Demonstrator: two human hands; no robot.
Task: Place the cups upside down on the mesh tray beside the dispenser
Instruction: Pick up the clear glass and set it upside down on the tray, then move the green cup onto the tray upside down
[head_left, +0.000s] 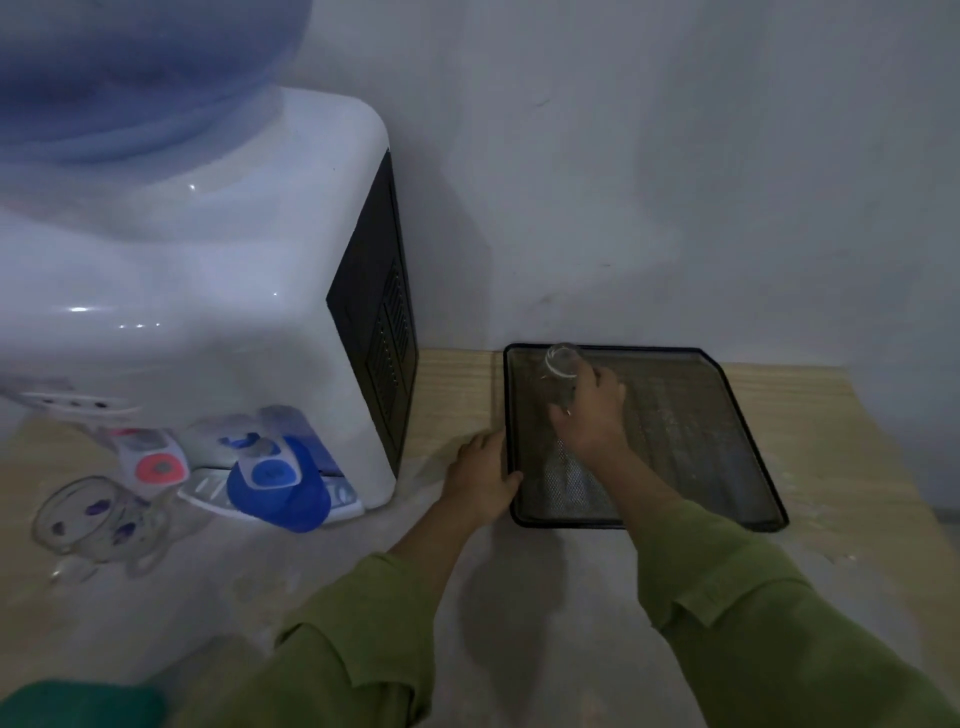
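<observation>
A: What's unclear here?
B: The bottle (140, 73) at upper left is cut off and blurred. The glass (562, 370) is half hidden by the right hand (589, 410); its rim can't be seen.
A: And lower left?
B: A smeared mug (98, 519).

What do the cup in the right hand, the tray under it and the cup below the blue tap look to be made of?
Cup in the right hand: clear glass, by its see-through wall and glinting rim, though clear plastic is possible. Mesh tray: dark metal mesh in a black frame, judging by its fine weave. Blue cup: opaque, smooth, likely plastic.
</observation>
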